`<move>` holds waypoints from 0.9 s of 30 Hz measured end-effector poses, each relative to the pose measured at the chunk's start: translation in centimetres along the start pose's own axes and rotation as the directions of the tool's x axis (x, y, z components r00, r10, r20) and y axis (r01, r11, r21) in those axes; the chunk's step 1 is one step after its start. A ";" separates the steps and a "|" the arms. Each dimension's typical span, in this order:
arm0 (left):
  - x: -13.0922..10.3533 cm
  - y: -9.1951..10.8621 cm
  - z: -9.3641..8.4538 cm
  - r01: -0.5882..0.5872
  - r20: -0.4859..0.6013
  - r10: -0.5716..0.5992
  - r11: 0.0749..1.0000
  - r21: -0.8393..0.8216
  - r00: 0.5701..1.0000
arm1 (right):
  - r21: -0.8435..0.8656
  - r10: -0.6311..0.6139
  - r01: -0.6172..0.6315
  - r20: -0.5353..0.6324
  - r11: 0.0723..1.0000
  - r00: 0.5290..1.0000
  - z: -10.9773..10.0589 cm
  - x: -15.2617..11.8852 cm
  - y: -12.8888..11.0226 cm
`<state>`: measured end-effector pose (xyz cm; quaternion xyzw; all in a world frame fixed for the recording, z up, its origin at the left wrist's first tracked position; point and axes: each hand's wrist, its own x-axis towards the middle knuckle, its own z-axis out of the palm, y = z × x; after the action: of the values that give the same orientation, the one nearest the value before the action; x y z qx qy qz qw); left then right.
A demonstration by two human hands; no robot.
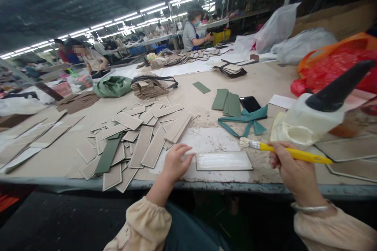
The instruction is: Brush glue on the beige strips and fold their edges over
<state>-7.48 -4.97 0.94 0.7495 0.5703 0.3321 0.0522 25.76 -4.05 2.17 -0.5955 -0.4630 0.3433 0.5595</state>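
Shop: strip lights and a co-worker (191,33) in a grey top, well beyond the panel.
Table (253,80): beige cover, glue-like stains near the panel.
Panel (224,161): lay flat on a white sheet (216,137) near the table edge, face up.
Right hand (290,164): I had the yellow handle of the brush (309,155) pinched, right of the panel; bristles by its far right corner, off its face.
Left hand (177,161): half spread, fingers bent, thumb just beside the panel's left end; contact, couldn't tell. Held nothing I could see.
Strip pile (153,145): heaped left of the panel.
Green pieces (228,102): beyond the panel.
Jug (324,115): right of the panel.
Progress: white streaks over most of the panel's face; I'd call that coat nearly done. No such coat on visible strip faces; buried ones, couldn't tell.
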 end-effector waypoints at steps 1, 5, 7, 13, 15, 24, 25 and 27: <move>0.8 -0.9 -0.2 0.047 -0.065 -0.043 0.997 0.064 0.997 | 0.024 -0.001 0.001 0.001 1.000 1.000 0.1 0.0 -0.1; 4.4 -4.4 -1.1 0.259 -0.091 -0.242 0.904 0.341 0.966 | 0.064 0.001 -0.002 0.005 0.998 1.000 0.4 -0.1 -0.1; 5.7 -5.3 -1.4 0.317 0.005 -0.351 0.851 0.418 0.936 | 0.054 0.007 -0.008 0.009 0.999 1.000 0.4 -0.1 -0.1; 6.2 -5.6 -0.9 0.363 0.071 -0.455 0.786 0.501 0.888 | 0.045 0.012 -0.013 0.023 0.999 1.000 0.4 0.0 0.2; 6.0 -5.8 -0.8 0.367 0.029 -0.438 0.786 0.497 0.898 | 0.038 0.005 -0.006 0.021 0.999 1.000 0.6 0.0 0.1; 4.7 -5.7 -1.3 0.493 -0.239 -0.599 0.782 -0.382 0.765 | -0.036 -0.228 0.229 0.033 0.973 0.973 1.1 -0.6 0.2; 4.2 -5.1 -1.4 0.473 -0.195 -0.621 0.733 -0.489 0.759 | -0.028 -0.257 0.257 0.022 0.966 0.966 1.1 -0.6 0.2; 3.1 -3.5 -1.5 0.441 -0.071 -0.607 0.648 -0.620 0.791 | 0.007 -0.294 0.294 0.016 0.956 0.956 1.2 -0.6 0.3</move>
<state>-10.76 -1.49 1.89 0.4445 0.6380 0.5575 0.2908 24.51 -4.23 1.68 -0.5161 -0.5501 0.2624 0.6019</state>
